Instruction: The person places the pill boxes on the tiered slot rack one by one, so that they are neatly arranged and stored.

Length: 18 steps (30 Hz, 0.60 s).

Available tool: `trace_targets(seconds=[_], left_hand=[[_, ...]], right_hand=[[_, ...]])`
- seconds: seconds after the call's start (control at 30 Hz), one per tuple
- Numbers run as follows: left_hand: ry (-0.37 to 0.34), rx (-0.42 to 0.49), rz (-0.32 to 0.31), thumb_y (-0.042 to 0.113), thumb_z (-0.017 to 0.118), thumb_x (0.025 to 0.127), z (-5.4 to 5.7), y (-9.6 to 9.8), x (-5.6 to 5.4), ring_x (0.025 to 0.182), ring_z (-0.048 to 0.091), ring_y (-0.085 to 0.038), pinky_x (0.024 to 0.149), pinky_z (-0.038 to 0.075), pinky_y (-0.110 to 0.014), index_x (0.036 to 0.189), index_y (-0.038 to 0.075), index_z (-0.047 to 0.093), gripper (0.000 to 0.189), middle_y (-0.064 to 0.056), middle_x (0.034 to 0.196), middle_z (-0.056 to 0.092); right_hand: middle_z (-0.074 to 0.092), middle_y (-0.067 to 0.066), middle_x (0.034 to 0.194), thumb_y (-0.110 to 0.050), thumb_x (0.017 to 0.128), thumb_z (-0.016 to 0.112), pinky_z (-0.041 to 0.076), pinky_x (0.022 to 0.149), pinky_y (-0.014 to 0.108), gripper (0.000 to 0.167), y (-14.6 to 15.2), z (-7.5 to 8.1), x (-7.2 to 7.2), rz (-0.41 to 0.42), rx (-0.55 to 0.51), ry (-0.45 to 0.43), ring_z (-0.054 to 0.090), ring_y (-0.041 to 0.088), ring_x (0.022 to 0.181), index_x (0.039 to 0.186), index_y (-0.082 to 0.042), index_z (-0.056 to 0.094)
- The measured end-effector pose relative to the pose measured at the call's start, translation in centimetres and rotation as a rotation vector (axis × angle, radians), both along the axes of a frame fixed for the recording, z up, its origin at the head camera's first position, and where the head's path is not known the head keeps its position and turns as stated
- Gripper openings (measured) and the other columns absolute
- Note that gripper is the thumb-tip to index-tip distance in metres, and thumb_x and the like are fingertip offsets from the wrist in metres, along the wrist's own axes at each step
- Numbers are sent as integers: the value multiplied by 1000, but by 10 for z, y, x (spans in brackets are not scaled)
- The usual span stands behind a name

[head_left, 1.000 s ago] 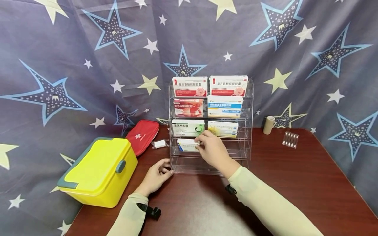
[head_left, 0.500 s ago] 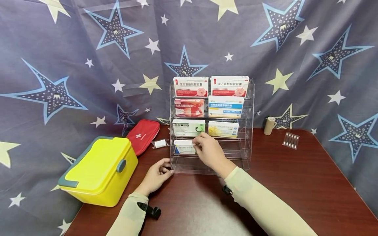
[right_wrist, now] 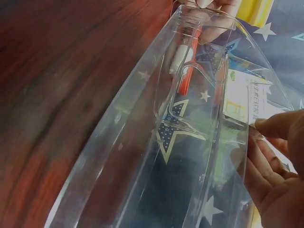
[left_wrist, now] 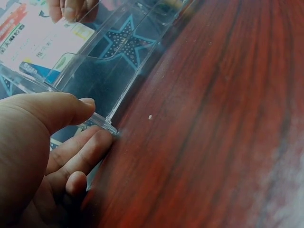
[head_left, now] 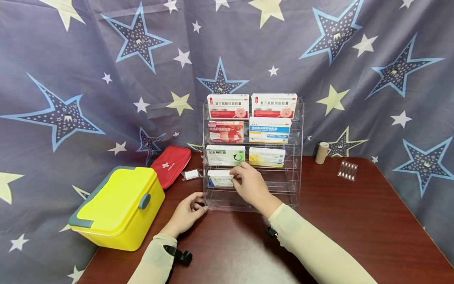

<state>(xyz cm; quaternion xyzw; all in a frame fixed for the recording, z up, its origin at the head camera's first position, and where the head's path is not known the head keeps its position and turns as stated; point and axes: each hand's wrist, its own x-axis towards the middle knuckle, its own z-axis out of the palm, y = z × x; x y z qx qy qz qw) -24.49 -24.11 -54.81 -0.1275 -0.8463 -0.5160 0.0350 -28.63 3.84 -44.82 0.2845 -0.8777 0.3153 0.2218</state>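
Note:
A clear tiered display rack (head_left: 230, 198) stands upright on the table, with medicine boxes in its upper tiers. My right hand (head_left: 252, 187) pinches the right end of a white medicine box (head_left: 219, 179) with a blue corner, at the left of the second tier from the bottom. In the right wrist view, the thumb and fingers meet at the end of that box (right_wrist: 255, 102), behind the clear front lip. My left hand (head_left: 186, 213) holds the lower left corner of the rack. In the left wrist view, its thumb and fingers lie on either side of the clear side edge.
Left of the rack are a yellow case (head_left: 120, 209) with grey trim, a red first-aid pouch (head_left: 173, 165) and a small wrapped white item (head_left: 192, 174). At the right stand a cardboard-coloured roll (head_left: 322, 153) and a flat pack of small vials (head_left: 348, 170). A star-patterned curtain hangs behind.
The right hand has moved the white medicine box slightly left and down, up to the left side of its tier. The left hand stays at the rack's corner.

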Motion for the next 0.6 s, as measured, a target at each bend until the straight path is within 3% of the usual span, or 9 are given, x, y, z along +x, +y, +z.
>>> trace_targets(seconds=[0.2, 0.4, 0.6], left_hand=[[-12, 34, -9, 9, 82, 92, -4, 2, -1, 83, 70, -17, 73, 56, -26, 135, 7, 64, 46, -9, 108, 71], [6, 49, -5, 8, 81, 92, -6, 2, -2, 82, 69, -17, 71, 55, -26, 134, 6, 64, 46, -9, 107, 70], [1, -5, -7, 11, 82, 91, -4, -1, 2, 82, 70, -17, 71, 56, -28, 138, 9, 62, 51, -7, 111, 72]], right_hand=[[62, -3, 102, -4, 86, 82, 57, 82, 30, 20, 26, 11, 16, 42, -14, 70, 71, 11, 92, 104, -12, 75], [66, -8, 96, -3, 86, 79, 57, 80, 28, 16, 77, 21, 37, 85, -94, 139, 67, 8, 87, 98, -12, 76], [69, -7, 93, 2, 85, 79, 55, 72, 22, 22, 148, 18, 57, 16, -161, 128, 64, 5, 82, 97, -16, 76]])
